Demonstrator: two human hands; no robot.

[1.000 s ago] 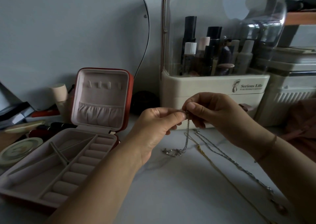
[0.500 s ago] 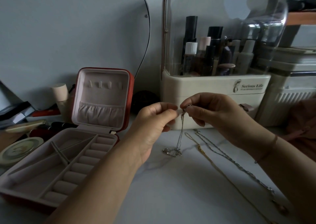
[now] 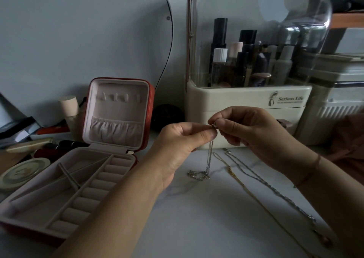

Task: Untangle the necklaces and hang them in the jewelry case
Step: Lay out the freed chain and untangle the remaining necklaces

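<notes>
At the fingers [image 3: 204, 134]: tight pinch from both sides, left hand [image 3: 177, 147] and right hand [image 3: 254, 133] tip to tip on the top end of a thin silver necklace [image 3: 210, 155], probably at the clasp; too small to confirm. Held up above the desk [image 3: 197, 228], likely so as to let the chain hang straight and show any knot; lower end pooled in a small heap on the desk, directly under the hands. Judged step: working the clasp or a last snag before hanging. Just right of the heap, laid out long on the desk: a gold necklace [image 3: 242, 187] and a second silver chain [image 3: 275, 190], side by side, no crossing made out; presumably kept separate to avoid tangling. To the left, near the left forearm: jewelry case [image 3: 151, 108], open, lid upright, row of small hooks [image 3: 118, 97] across the top of the lid with a gathered pocket below; no necklace on the hooks yet. Lid turned toward the hands, so within easy reach for hanging. Behind the hands: clear-lidded makeup box [image 3: 246, 102], not part of the job.
</notes>
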